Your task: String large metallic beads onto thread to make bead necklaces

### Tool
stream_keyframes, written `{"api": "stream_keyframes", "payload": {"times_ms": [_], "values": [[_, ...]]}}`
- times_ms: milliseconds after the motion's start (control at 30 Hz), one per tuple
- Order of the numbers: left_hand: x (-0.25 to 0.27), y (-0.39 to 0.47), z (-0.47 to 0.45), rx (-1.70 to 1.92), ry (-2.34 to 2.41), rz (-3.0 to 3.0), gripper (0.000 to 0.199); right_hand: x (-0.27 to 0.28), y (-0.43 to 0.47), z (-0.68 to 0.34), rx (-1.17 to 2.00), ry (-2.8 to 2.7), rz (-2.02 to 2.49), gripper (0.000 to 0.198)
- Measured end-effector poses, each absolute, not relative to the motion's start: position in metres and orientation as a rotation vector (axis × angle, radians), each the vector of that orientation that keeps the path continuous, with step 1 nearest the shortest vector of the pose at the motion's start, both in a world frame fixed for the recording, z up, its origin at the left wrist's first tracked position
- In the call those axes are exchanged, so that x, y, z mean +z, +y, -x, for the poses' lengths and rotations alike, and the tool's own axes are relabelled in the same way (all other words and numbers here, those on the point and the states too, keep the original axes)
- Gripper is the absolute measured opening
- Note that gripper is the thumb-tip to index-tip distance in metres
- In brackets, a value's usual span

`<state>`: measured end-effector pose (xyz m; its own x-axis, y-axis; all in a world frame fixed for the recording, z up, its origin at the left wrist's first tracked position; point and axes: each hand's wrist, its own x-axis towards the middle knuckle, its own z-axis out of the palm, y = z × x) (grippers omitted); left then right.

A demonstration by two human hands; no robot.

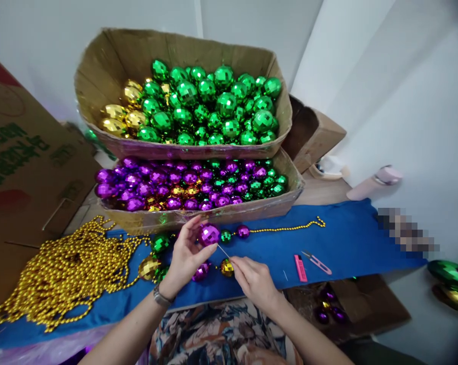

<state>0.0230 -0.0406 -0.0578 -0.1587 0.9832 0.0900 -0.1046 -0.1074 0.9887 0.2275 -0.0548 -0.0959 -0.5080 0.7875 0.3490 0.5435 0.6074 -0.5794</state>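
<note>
My left hand (185, 257), with a watch on the wrist, is closed around a shiny purple faceted ball (210, 234). In my right hand (257, 285) a thin needle (223, 251) is pinched, its far end close to my left thumb and the ball. Just right of that ball lie a small green ball (225, 236) and another purple ball (243, 231), in line with a gold bead string (285, 228). Below my hands are a lower purple ball (201, 271) and a gold ball (227, 267), partly covered. Any thread on the needle is too fine to make out.
Two cardboard boxes, an upper one (183, 148) of green and gold balls and a lower one (198, 219) of mostly purple ones, stand ahead. Gold bead strands (69, 274) heap at left on the blue cloth (350, 233). A pink case (300, 268) and thread snips (317, 262) lie right.
</note>
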Motion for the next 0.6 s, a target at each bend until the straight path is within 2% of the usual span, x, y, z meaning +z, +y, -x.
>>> {"api": "stream_keyframes", "payload": {"times_ms": [167,300,367,467,600], "values": [[-0.061,-0.05,-0.029,1.423,1.218,-1.049,0.071,-0.097,-0.054,-0.223,0.511,-2.259,1.019,0.026],[-0.061,-0.065,-0.025,1.316,1.145,-1.13,0.079,-0.097,-0.054,-0.222,0.492,-2.248,0.965,0.024],[-0.063,-0.071,-0.008,1.301,1.214,-1.231,0.065,-0.098,-0.054,-0.224,0.488,-2.222,0.957,0.021],[-0.075,-0.076,0.044,1.324,1.657,-1.37,0.028,-0.1,-0.055,-0.229,0.511,-2.209,0.954,0.018],[-0.11,-0.074,0.133,1.199,2.264,-1.266,0.034,-0.105,-0.057,-0.233,0.525,-2.205,0.962,0.018]]}}
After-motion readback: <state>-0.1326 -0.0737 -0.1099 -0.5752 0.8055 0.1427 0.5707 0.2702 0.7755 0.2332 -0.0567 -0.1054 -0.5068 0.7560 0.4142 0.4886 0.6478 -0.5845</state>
